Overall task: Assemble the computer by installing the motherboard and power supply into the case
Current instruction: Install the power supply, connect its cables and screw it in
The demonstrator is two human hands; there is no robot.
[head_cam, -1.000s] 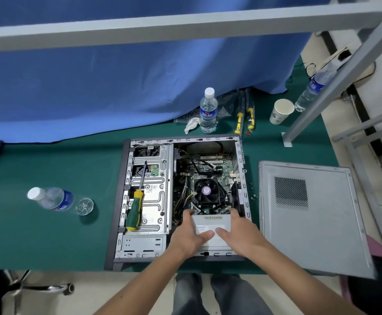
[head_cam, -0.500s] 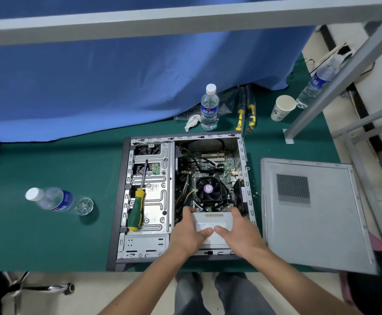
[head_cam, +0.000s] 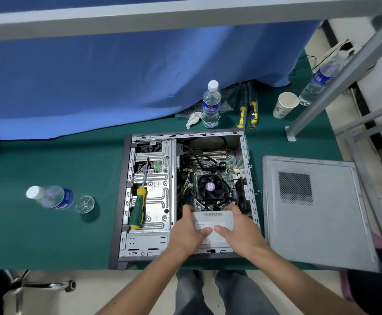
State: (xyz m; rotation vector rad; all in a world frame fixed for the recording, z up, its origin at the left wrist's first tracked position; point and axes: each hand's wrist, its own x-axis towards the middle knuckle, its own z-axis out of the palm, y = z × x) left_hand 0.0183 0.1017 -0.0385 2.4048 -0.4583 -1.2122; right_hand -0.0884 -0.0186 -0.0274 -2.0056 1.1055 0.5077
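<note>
- Left hand [head_cam: 186,233] and right hand [head_cam: 237,233] both grip the grey power supply [head_cam: 212,220], fingers curled over its ends.
- It sits in the near right corner of the open case [head_cam: 126,201], beside the motherboard [head_cam: 210,169].

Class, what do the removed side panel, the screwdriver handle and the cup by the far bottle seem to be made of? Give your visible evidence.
Side panel: probably sheet metal, matte grey, thin and flat with a punched vent grid.
Screwdriver handle: likely moulded plastic or rubber, green and yellow with a slight sheen.
Cup: looks like paper, matte off-white with a rolled rim.
</note>
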